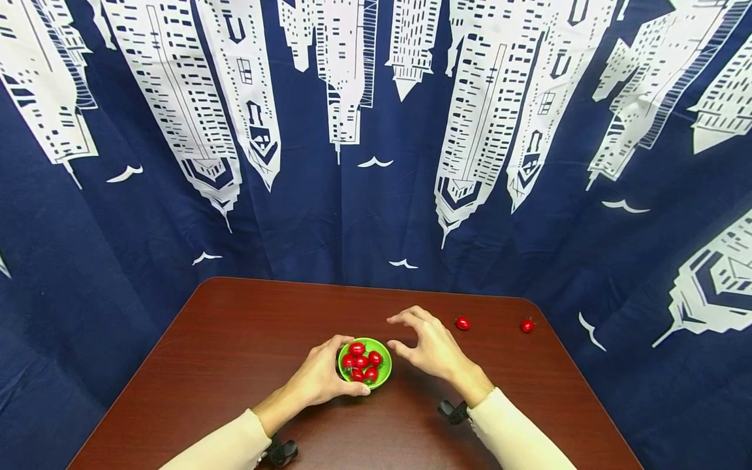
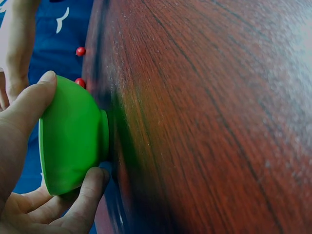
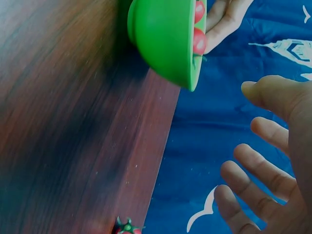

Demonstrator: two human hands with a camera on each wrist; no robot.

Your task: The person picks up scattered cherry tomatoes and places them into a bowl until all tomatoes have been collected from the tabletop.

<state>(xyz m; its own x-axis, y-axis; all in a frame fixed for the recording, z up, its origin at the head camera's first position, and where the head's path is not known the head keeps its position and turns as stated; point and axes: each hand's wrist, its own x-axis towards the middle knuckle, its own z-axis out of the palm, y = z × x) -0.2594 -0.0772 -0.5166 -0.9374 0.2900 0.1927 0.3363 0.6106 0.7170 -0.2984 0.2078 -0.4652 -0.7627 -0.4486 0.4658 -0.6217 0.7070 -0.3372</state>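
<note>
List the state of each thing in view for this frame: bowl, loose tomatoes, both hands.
green bowl: upright on the table, holding several cherry tomatoes.
near loose tomato: lying on the table, apart from the bowl, untouched.
far loose tomato: lying near the table's right edge, untouched.
left hand: fingers curled round the bowl's side, gripping it.
right hand: empty, fingers spread and loosely bent, hovering beside the bowl.

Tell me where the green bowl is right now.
In the head view, the green bowl sits on the brown table near its front middle, holding red cherry tomatoes. The left hand grips it; the right hand hovers just right of it.
</note>
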